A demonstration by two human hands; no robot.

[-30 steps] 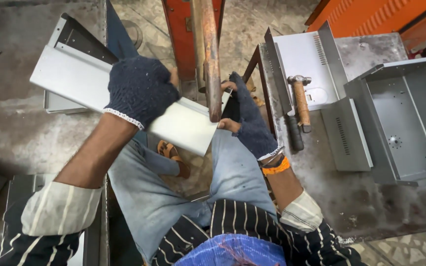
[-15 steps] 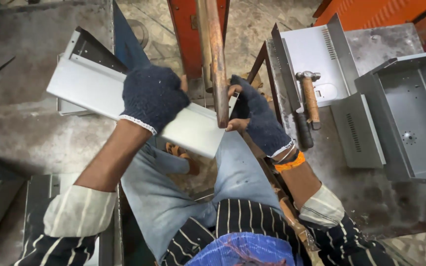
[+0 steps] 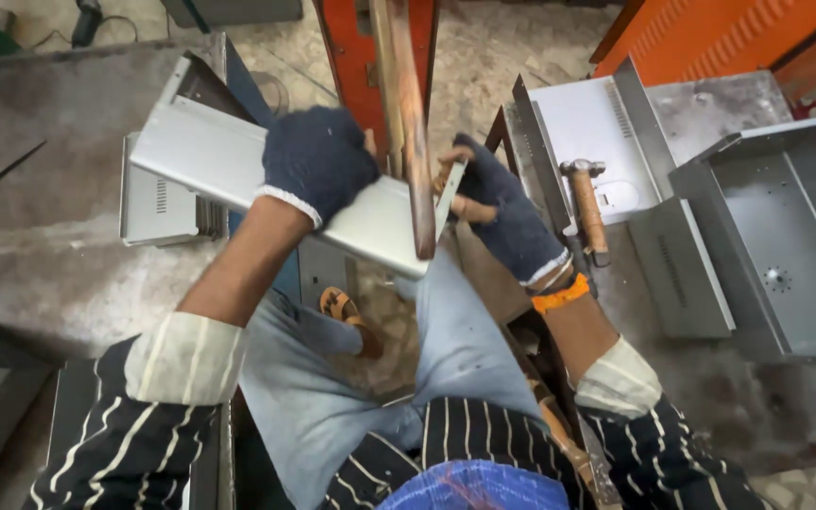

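Fingers (image 3: 469, 203) of right hand (image 3: 507, 222) and left hand (image 3: 318, 161) around tilted metal panel (image 3: 238, 170).

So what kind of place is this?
Probably a metal workshop. The gloved hands hold a bent sheet-metal panel, a hammer lies on a steel bench, and grey metal boxes wait nearby.

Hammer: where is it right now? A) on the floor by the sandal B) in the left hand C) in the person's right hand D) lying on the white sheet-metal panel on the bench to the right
D: the hammer lies untouched on the white panel, while the left hand and right hand both hold the grey sheet-metal piece at the rusty bar.
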